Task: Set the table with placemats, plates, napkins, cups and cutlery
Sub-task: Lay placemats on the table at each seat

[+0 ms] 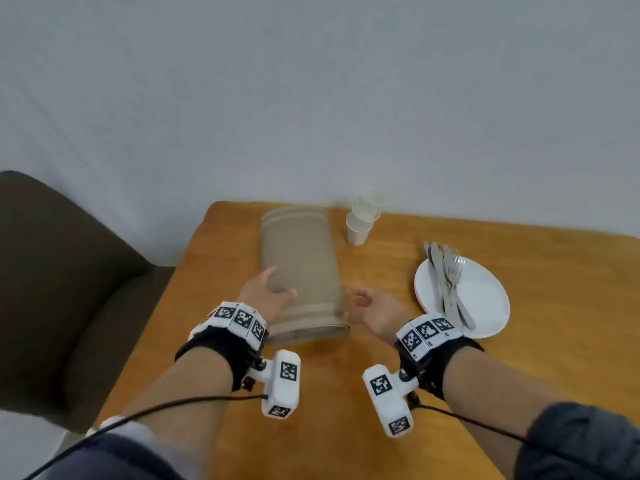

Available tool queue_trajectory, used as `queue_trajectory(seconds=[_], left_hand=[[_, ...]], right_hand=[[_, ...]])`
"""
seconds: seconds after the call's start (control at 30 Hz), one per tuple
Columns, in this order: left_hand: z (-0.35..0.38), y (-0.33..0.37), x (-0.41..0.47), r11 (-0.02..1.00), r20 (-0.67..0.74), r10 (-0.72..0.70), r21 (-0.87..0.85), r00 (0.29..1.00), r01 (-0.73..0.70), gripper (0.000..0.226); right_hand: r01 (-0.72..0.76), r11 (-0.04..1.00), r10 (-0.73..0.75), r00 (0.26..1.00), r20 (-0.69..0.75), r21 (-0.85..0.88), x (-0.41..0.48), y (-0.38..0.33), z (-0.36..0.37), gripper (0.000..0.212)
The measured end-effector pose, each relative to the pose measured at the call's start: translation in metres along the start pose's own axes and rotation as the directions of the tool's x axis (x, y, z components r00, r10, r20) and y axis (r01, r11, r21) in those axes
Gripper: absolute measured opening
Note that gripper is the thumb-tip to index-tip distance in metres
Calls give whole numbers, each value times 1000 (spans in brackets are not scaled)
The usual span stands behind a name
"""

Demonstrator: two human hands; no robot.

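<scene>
Left hand (266, 292) rests open on the rolled placemats (299, 268); right hand (375, 308) open just beside, on the table (346, 393)

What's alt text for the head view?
Two bare hands, left hand and right hand, reach around a stack of beige placemats on a wooden table. Right of it: stacked paper cups and cutlery on white plates.

A beige woven stack of placemats (299, 271) lay near the table's left edge. Stacked white paper cups (363, 220) leaned by the far edge. Metal cutlery (446, 282) rested across white plates (481, 299) further right.
</scene>
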State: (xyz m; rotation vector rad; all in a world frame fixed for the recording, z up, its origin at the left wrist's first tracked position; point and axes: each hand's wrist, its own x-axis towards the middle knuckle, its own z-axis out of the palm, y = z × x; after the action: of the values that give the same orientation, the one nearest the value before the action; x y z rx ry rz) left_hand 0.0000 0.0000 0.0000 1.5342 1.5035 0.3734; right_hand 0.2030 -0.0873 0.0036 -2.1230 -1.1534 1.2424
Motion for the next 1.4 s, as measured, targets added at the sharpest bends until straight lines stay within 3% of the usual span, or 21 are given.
queue_trajectory(seconds=[0.23,0.33,0.43,0.6,0.63,0.7,0.73,0.77,0.83,0.9,0.97,1.03,1.07,1.2,1.3,1.33,1.4], left_hand=[[3,2,37,960,213,32,265,977,-89,120],[5,-5,48,932,190,-20,358,982,-50,132],[7,-22,51,911,153,11,406,988,-73,126],[-10,-32,60,931,46,104,346,994,-113,77],[-16,-31,62,955,11,84,284,996,-84,70],[-28,-30,70,999,-46,-3,-41,999,1,57],[-35,-29,74,958,-42,-104,-274,994,88,50],[-43,-27,77,830,24,-228,-518,973,207,44],[-52,-29,88,615,100,-391,-711,915,341,42],[-54,-36,90,643,6,-504,-665,863,380,42],[-52,-48,96,669,12,-524,-613,852,420,43],[-49,-65,96,778,4,-471,-469,882,418,40],[-47,-72,95,865,-18,-428,-298,904,403,34],[-36,-66,85,911,70,-412,18,909,412,28],[-27,-63,88,817,105,-426,-382,899,432,36],[-26,-62,89,758,136,-471,-444,872,478,37],[-28,-65,88,737,180,-509,-414,842,534,33]], right_hand=[[-79,988,75,996,36,132,23,-28,8,88],[-81,982,65,993,98,170,35,-40,20,89],[-104,980,75,982,173,168,45,-45,38,88],[-26,969,-14,987,159,246,58,-51,49,72],[-10,974,-24,989,146,227,60,-53,50,67],[11,983,-35,991,127,186,65,-56,53,60],[9,983,-31,993,118,183,68,-55,53,57],[2,982,-22,994,104,187,71,-55,53,55],[-12,979,-3,997,74,202,75,-52,50,51],[-28,977,16,998,58,211,77,-49,47,51],[-55,977,45,998,55,204,78,-44,47,49],[-88,975,75,994,74,202,78,-37,50,48],[-104,972,87,992,89,212,77,-34,52,47],[-157,963,138,985,101,219,75,-24,56,45],[-183,959,161,980,117,218,74,-17,59,45],[-196,953,172,978,121,230,74,-15,59,45],[-235,935,205,969,135,267,75,-14,61,44]])
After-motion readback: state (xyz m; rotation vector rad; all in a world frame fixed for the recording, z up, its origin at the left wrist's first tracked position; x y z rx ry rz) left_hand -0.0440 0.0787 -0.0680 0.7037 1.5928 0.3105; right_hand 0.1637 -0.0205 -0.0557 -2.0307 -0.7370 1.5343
